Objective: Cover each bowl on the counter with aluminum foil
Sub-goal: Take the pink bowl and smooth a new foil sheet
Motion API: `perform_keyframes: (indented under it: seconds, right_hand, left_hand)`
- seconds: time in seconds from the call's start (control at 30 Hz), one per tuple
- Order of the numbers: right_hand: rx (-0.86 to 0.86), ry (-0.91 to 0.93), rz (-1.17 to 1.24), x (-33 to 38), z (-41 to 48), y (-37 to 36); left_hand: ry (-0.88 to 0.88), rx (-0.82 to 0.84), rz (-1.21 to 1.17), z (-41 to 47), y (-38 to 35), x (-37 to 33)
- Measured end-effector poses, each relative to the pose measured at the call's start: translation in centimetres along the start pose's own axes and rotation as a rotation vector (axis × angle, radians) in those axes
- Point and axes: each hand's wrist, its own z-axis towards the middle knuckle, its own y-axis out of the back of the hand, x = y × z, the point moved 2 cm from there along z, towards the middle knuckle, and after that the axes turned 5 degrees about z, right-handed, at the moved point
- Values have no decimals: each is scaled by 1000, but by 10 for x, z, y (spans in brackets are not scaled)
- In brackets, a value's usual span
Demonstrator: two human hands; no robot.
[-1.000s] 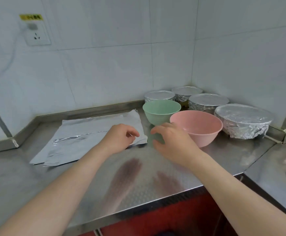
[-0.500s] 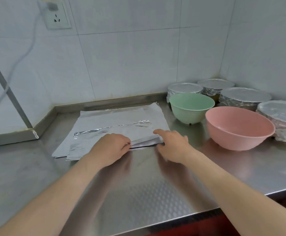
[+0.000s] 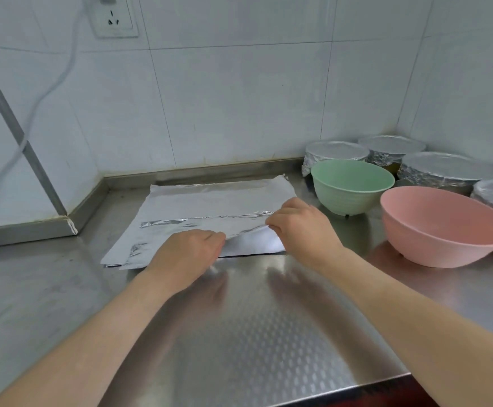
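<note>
A stack of aluminum foil sheets (image 3: pixel 204 204) lies flat on the steel counter (image 3: pixel 239 333) near the back wall. My left hand (image 3: pixel 186 254) pinches the near edge of the top sheet. My right hand (image 3: pixel 301 227) pinches the same sheet's right corner and lifts it off the stack. Right of the foil stand an uncovered green bowl (image 3: pixel 352 186) and, nearer, an uncovered pink bowl (image 3: pixel 444 227). Behind them sit several bowls wrapped in foil (image 3: pixel 444 171), in the corner.
A wall socket (image 3: pixel 116 20) with a white cable hangs at the upper left. A steel upstand (image 3: pixel 198 171) runs along the tiled wall. The counter's front edge (image 3: pixel 356 386) is close to me.
The view has swung left and down toward the foil. My right hand moved from the counter onto the sheet's right corner and raised it. My left hand now pinches the near edge.
</note>
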Motion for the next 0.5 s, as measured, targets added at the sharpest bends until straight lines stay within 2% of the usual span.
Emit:
perform_keyframes:
  seconds: [0.07,0.17,0.27,0.4,0.5]
  right_hand:
    - [-33,-6,127,2,1,7]
    - [-99,-188,430,-1,4,19]
    - [-173,-297,525,-4,15,31]
    - [-408,-172,541,5,46,69]
    - [-517,-195,591,11,60,102]
  left_hand:
    - [51,-85,-29,-1,5,6]
    - [103,-220,-131,3,22,11]
    - [184,-232,-208,13,39,13]
    - [323,-258,-243,27,61,17]
    - [513,-469,-484,36,93,22]
